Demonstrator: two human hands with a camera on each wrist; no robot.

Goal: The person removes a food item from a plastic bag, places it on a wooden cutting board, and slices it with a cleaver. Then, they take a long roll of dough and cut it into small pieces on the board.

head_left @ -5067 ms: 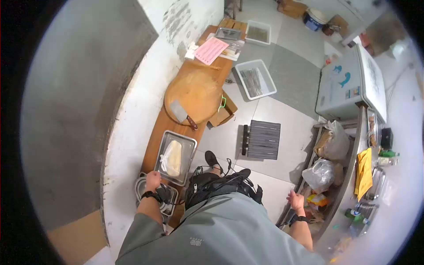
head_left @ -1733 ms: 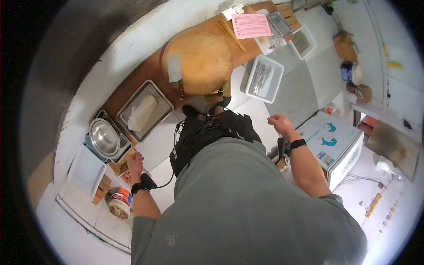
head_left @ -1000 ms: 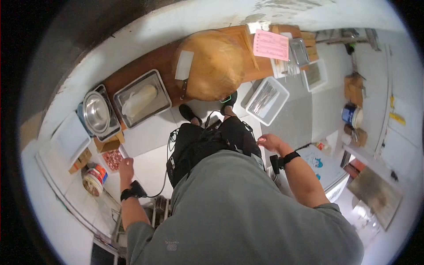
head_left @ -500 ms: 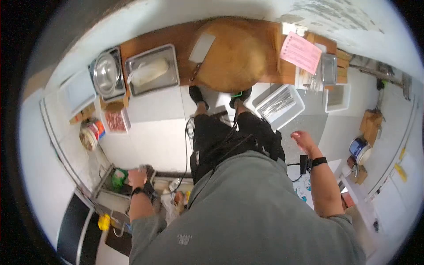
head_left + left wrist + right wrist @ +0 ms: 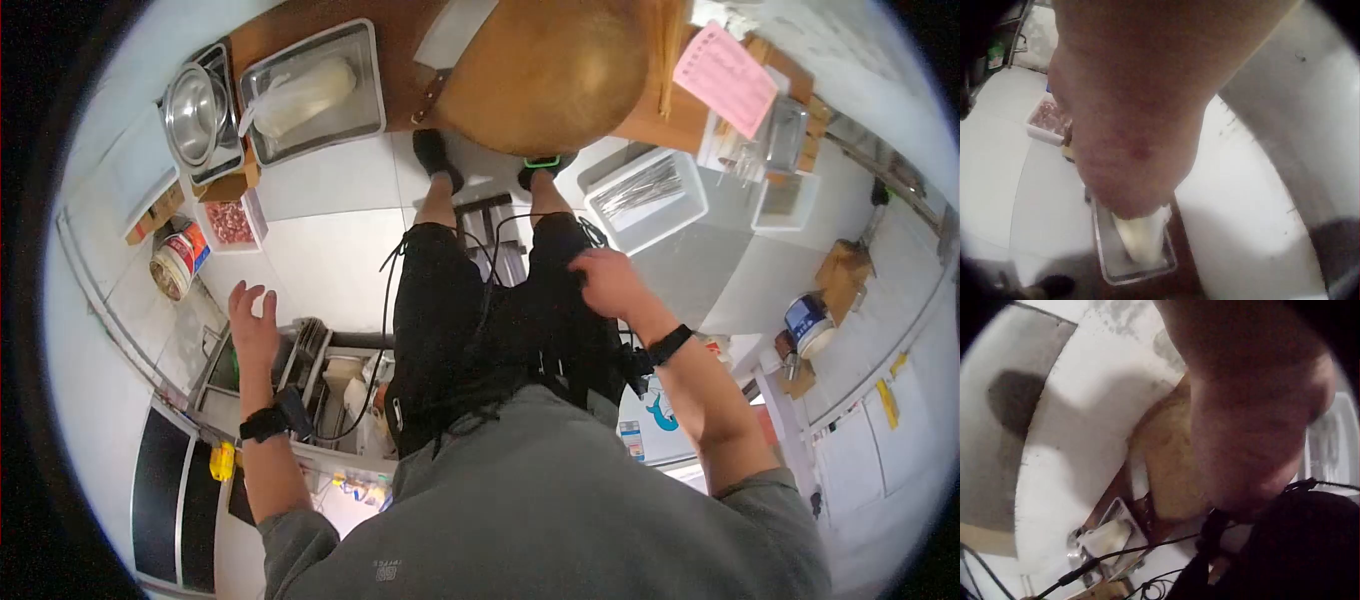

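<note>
My left hand [image 5: 254,325] hangs in the air over the floor on the left, fingers apart and holding nothing. Beside the black shorts [image 5: 440,300], my right hand [image 5: 612,283] hangs with loosely bent fingers. On the wooden table [image 5: 400,60] ahead lies a round chopping board [image 5: 560,75]. A cleaver [image 5: 455,35] rests at its left edge, its dark handle towards me. Further left, a metal tray [image 5: 375,100] bears a long pale piece [image 5: 305,97] partly wrapped in white plastic. In the wrist views each hand's back or wrist covers the middle, so the fingers are hidden.
Metal bowls [image 5: 195,112] stand at the table's left end, above a box of reddish meat pieces [image 5: 230,222]. A white bin [image 5: 690,215] of metal skewers sits on the floor right of my feet. Pink paper [image 5: 725,78] lies at right. Shelving [image 5: 340,360] stands behind my left side.
The person has turned to face the table squarely and moved closer to it. My left hand's fingers have spread, and my right hand has come in beside the shorts.
</note>
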